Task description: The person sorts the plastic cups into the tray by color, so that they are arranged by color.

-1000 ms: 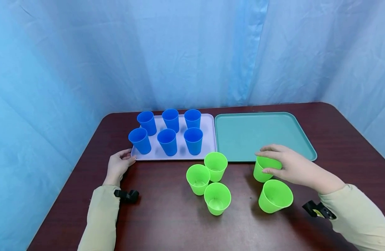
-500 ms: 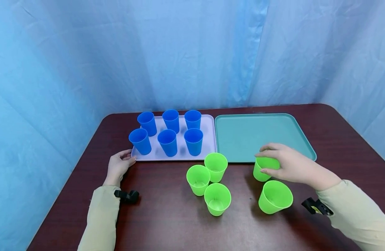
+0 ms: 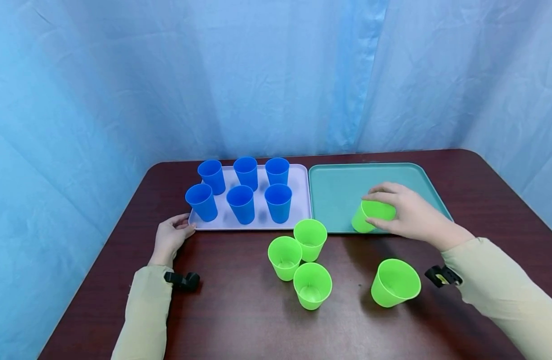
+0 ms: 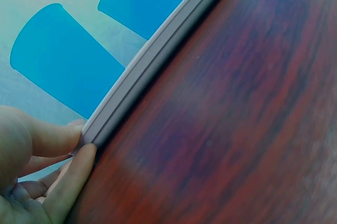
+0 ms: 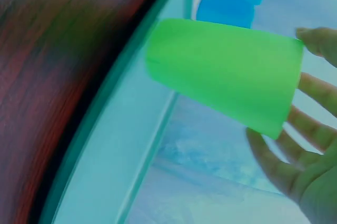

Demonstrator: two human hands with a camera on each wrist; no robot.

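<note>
My right hand [image 3: 406, 212] grips a green cup [image 3: 368, 216] by its rim and holds it tilted in the air over the near edge of the teal tray [image 3: 343, 190]. In the right wrist view the green cup [image 5: 226, 74] hangs above the teal tray [image 5: 131, 145] with my fingers [image 5: 310, 84] around its top. My left hand [image 3: 170, 237] touches the near left corner of the lilac tray [image 3: 298, 200]; in the left wrist view my fingers [image 4: 58, 145] pinch the lilac tray's rim [image 4: 152, 60]. Several blue cups [image 3: 241, 202] stand on that tray.
Three green cups [image 3: 303, 257] cluster on the dark wood table [image 3: 240, 320] in front of the trays. Another green cup [image 3: 394, 282] stands alone to the right. A blue curtain [image 3: 276, 75] closes off the back and sides.
My right hand has lifted the green cup off the table and carried it away from me, over the teal tray's near edge. The left hand has stayed put.
</note>
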